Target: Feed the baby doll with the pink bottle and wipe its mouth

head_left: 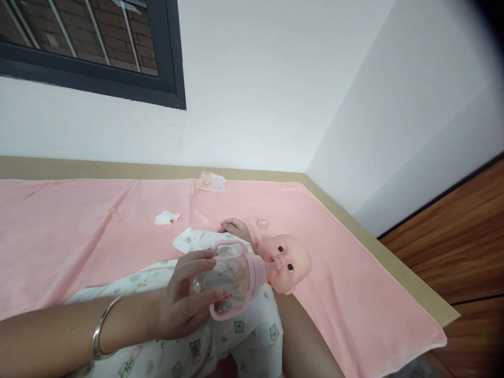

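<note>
The left hand (186, 296) gripped a clear, pink-handled plastic baby bottle (232, 278), its long axis running nearly to three o'clock, its teat meeting the mouth of a bald, pale-pink doll (295, 262) in white printed clothing (252, 325). The right hand (237, 228), farther from the bottle's body, lay at one o'clock; whether it gripped could not be told. Pink cloth (366, 299) spread beneath.
</note>
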Demonstrator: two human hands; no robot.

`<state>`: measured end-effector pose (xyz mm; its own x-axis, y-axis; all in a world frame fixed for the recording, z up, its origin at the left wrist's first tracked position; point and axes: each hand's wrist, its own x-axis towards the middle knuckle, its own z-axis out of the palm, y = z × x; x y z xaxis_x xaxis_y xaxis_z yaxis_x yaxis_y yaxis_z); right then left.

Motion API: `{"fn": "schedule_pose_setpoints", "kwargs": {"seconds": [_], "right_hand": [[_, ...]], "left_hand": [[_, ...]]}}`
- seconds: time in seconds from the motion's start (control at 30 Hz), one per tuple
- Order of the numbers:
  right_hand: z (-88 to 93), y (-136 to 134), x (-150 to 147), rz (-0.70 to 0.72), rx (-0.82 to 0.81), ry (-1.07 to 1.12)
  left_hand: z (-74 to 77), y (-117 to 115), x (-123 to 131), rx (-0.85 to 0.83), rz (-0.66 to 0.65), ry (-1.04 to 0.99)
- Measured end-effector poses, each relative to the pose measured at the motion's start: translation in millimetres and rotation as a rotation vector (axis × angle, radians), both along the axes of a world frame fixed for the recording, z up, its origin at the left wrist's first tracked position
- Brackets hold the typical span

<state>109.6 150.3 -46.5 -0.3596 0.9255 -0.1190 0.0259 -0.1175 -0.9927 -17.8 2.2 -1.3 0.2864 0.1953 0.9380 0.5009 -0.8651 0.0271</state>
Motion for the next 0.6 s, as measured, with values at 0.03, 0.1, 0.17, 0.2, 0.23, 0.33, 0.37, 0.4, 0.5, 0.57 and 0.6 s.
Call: {"fn": "schedule_pose_setpoints", "kwargs": {"seconds": [0.03,0.1,0.17,0.2,0.23,0.33,0.37,0.4,0.5,0.57,0.6], "right_hand": [[-1.6,1,1,0.011,0.005,0.003],[-5.8,5,1,0.022,0.005,0.019],[-10.2,8,1,0.026,-0.002,0.036],[-12.0,9,1,0.028,-0.008,0.039],[-13.5,10,0,0.031,-0.017,0.038],[-15.5,11,-1,0.038,-0.042,0.051],[-15.5,11,-1,0.041,-0.047,0.059],[-15.3,11,-1,0.041,-0.048,0.067],[-14.6,12,-1,0.047,-0.052,0.069],[-15.1,13,-1,0.038,-0.050,0.059],[-15.8,13,-1,0.040,-0.041,0.051]], "left_hand": [[-0.1,0,0,0.001,0.001,0.001],[0.1,1,0,0.009,-0.003,0.017],[1.1,1,0,0.019,-0.010,0.035],[1.9,1,0,0.023,-0.008,0.039],[2.8,1,0,0.026,0.000,0.039],[5.0,0,0,0.025,0.037,0.042],[5.0,0,-1,0.023,0.043,0.050],[4.5,-1,-1,0.023,0.043,0.055],[1.0,-1,0,0.029,0.039,0.051],[-0.5,-1,1,0.010,0.051,0.047],[-0.1,0,1,-0.008,0.057,0.051]]}}
